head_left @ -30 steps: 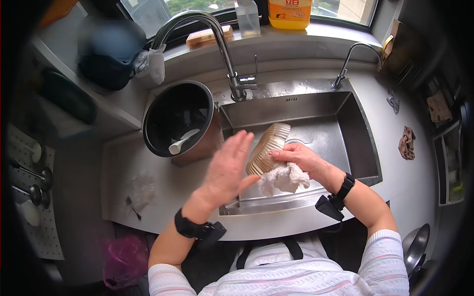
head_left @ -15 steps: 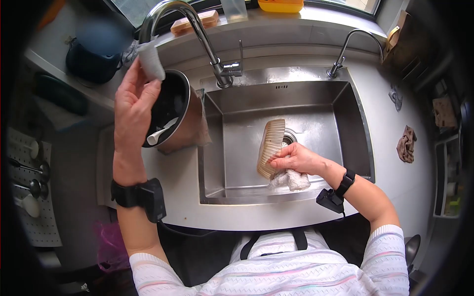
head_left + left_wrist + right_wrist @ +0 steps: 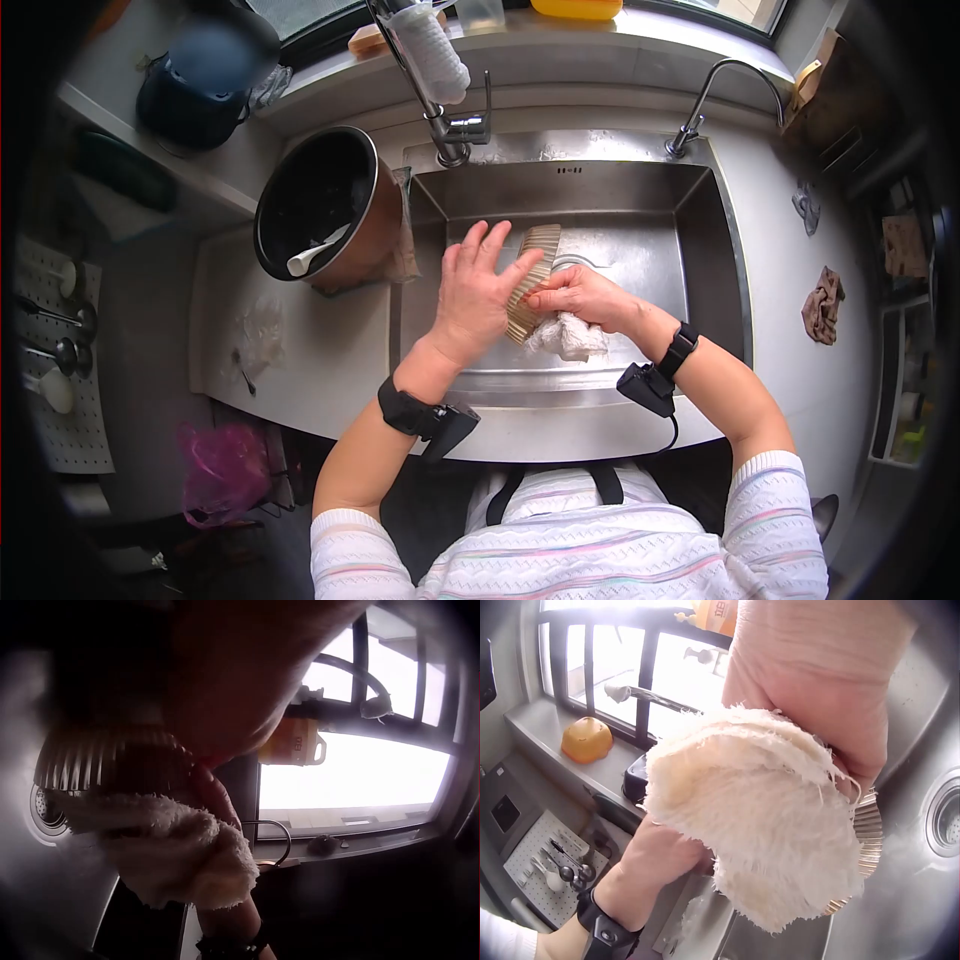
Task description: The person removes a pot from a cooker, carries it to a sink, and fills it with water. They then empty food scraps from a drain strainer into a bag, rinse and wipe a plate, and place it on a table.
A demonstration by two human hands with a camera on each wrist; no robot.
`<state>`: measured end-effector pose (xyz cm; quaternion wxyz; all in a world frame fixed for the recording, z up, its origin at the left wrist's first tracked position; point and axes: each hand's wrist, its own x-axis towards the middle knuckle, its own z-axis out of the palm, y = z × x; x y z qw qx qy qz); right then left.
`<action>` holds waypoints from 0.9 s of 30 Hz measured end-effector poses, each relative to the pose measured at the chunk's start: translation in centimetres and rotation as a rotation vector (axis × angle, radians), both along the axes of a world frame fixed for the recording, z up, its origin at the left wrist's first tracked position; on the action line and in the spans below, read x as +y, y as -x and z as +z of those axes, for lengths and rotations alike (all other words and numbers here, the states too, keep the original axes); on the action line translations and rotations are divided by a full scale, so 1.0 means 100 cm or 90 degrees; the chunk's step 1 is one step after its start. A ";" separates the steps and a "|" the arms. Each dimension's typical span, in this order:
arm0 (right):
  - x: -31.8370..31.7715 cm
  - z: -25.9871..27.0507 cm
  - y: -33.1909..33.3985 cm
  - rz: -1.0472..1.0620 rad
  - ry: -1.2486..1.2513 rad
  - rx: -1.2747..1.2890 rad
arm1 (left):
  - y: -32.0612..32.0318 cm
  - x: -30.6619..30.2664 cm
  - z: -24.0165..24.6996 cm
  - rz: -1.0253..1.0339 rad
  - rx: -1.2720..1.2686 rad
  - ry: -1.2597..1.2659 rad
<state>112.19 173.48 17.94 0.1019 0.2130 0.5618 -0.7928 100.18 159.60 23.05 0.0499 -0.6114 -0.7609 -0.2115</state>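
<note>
My right hand (image 3: 590,300) pinches the edge of a fluted, yellowish dish (image 3: 540,250) over the sink (image 3: 580,190), with a crumpled white cloth (image 3: 570,340) bunched beneath those fingers. On the dish's left side is my left hand (image 3: 475,295), fingers spread and thumb against or just beside the ridges; contact is unclear. The left wrist view has the cloth (image 3: 180,855) below the dish (image 3: 82,761). In the right wrist view the shaggy cloth (image 3: 750,817) covers most of the dish (image 3: 868,832), leaving a ridged edge in sight.
A large dark-lined pot (image 3: 315,200) holding a white utensil (image 3: 318,252) stands left of the sink. Behind the sink rises the main tap (image 3: 468,128), white mesh (image 3: 432,50) around its spout. A smaller tap (image 3: 685,130) and a brown cloth (image 3: 823,305) are at right.
My left hand has left the mesh-covered tap spout and come back beside the dish. The spout has swung right, away from the pot. My right hand keeps its pinch on the dish.
</note>
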 end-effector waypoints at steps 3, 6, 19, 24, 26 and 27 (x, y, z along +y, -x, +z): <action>0.003 -0.006 0.005 0.012 0.008 0.002 | -0.003 -0.003 -0.019 -0.019 0.050 0.057; 0.008 -0.002 0.007 0.010 -0.012 -0.050 | 0.011 -0.012 -0.026 0.048 0.075 0.074; 0.006 0.012 -0.008 0.056 -0.027 -0.018 | 0.035 -0.036 -0.039 0.210 -0.696 -0.161; 0.019 0.019 -0.020 0.037 0.005 -0.057 | 0.040 -0.059 -0.060 0.282 -0.641 -0.028; 0.022 0.019 -0.021 0.024 0.038 -0.063 | 0.033 -0.066 -0.076 0.360 -0.843 0.065; 0.023 0.020 -0.019 0.007 0.059 -0.032 | 0.024 -0.067 -0.078 0.356 -0.841 0.056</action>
